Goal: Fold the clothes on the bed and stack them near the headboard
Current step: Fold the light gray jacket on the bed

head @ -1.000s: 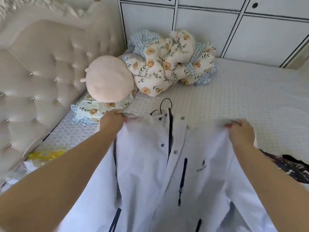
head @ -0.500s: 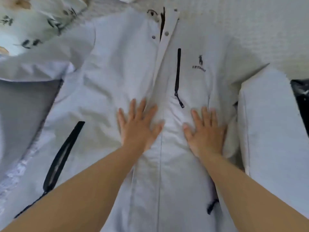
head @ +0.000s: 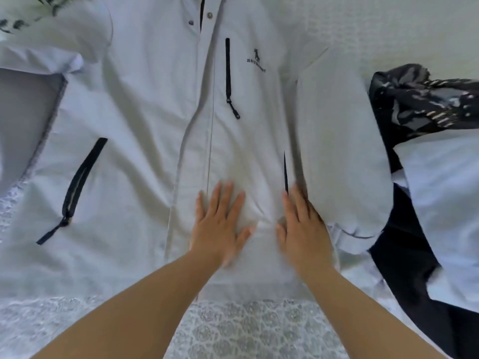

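Note:
A white jacket (head: 145, 104) with dark zips and a small chest logo lies front-up, spread flat on the bed. My left hand (head: 220, 224) presses flat on its lower front, fingers straight and spread. My right hand (head: 303, 226) lies flat beside it, just right of the placket, touching the lower pocket zip. The jacket's right sleeve (head: 339, 141) is folded down along the body. The left sleeve (head: 39, 58) runs off to the left. The headboard is out of view.
A dark patterned garment (head: 425, 99) lies crumpled at the right, with dark cloth (head: 404, 268) trailing down below it. A floral cloth (head: 15, 22) shows at the top left corner. The patterned bed sheet (head: 246, 330) shows below the jacket's hem.
Both hands have slid down the jacket front toward the hem, smoothing it. A second ago they held the jacket by its shoulders near the collar.

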